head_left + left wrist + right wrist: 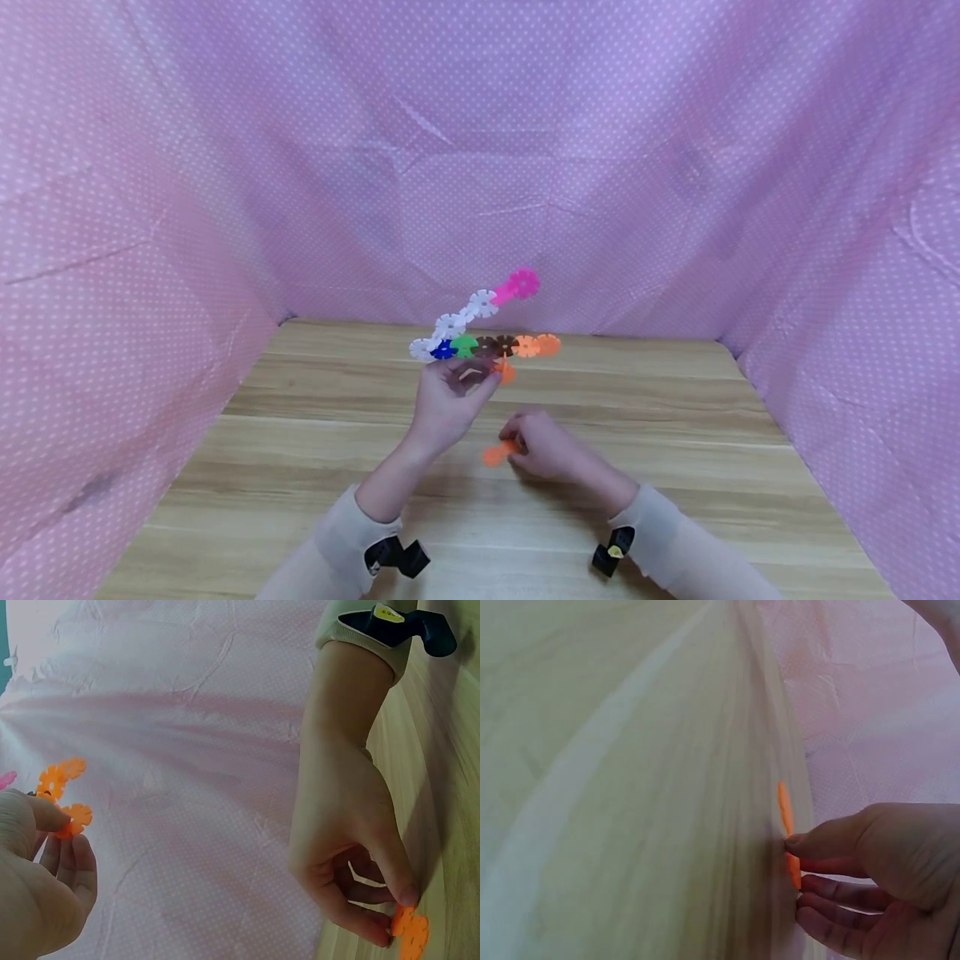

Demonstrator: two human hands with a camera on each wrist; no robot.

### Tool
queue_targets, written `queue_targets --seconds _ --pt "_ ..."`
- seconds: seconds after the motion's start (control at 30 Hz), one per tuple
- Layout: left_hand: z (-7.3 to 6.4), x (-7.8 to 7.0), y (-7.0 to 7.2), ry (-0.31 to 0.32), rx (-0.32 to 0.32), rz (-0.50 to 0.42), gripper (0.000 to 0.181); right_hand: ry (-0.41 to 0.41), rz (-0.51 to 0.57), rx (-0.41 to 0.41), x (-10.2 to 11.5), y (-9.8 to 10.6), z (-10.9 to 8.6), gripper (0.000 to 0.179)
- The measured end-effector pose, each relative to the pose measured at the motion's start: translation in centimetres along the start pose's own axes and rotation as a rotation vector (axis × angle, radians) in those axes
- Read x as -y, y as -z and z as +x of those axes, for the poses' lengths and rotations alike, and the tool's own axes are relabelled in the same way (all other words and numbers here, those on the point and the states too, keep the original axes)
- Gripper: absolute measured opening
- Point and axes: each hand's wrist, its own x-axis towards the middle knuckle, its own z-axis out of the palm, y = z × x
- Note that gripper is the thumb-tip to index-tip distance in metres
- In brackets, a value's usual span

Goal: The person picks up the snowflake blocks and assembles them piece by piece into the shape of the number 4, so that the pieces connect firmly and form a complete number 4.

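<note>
My left hand (444, 407) holds up a V-shaped chain of snowflake discs. One arm runs from white discs (451, 325) to pink discs (526, 283). The other goes through a blue disc (443, 350), a green disc (464, 345) and brown discs (485, 347) to orange discs (550, 344). Beside my left fingertips, an orange disc (508, 372) hangs below the brown ones. Lower and to the right, my right hand (546, 446) pinches a joined pair of orange discs (493, 457) between thumb and fingers, low over the table, as the left wrist view (414, 935) also shows.
The wood-grain table (300, 500) is enclosed at the back and sides by a pink dotted cloth (480, 167). Each wrist carries a black camera mount, the left one (397, 557) and the right one (613, 552), standing out over the tabletop.
</note>
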Motion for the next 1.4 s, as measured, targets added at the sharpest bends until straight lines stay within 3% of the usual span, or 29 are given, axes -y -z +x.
queue_targets --seconds 0.17,0.43,0.67,0.87,1.03,1.13,1.2,1.4 --pt "0.2 0.1 0.1 -0.012 0.0 0.009 0.023 -0.012 0.007 -0.011 0.0 0.1 0.1 0.012" --pt "0.6 0.0 0.0 -0.03 0.002 -0.007 0.023 -0.035 0.143 -0.003 -1.5 1.7 -0.1 0.012" --pt "0.5 0.2 0.0 -0.017 0.008 -0.004 0.021 -0.048 0.24 -0.201 -2.6 6.5 -0.1 0.012" --pt "0.3 0.5 0.0 -0.016 0.025 0.012 0.024 -0.021 0.55 -0.439 -2.1 11.4 -0.2 0.014" --pt "0.1 0.7 0.0 -0.018 0.032 0.029 0.022 0.137 0.864 -0.57 -0.3 13.9 -0.5 0.012" --pt "0.0 0.9 -0.1 -0.019 0.038 0.028 0.021 0.23 1.011 -0.557 1.0 14.9 -0.6 0.022" --pt "0.0 1.0 -0.2 -0.018 0.047 0.023 0.021 0.264 1.048 -0.535 1.9 15.3 -0.7 0.029" --pt "0.0 1.1 -0.5 -0.011 0.051 0.02 0.022 0.261 0.975 -0.468 4.2 16.1 -0.7 0.026"
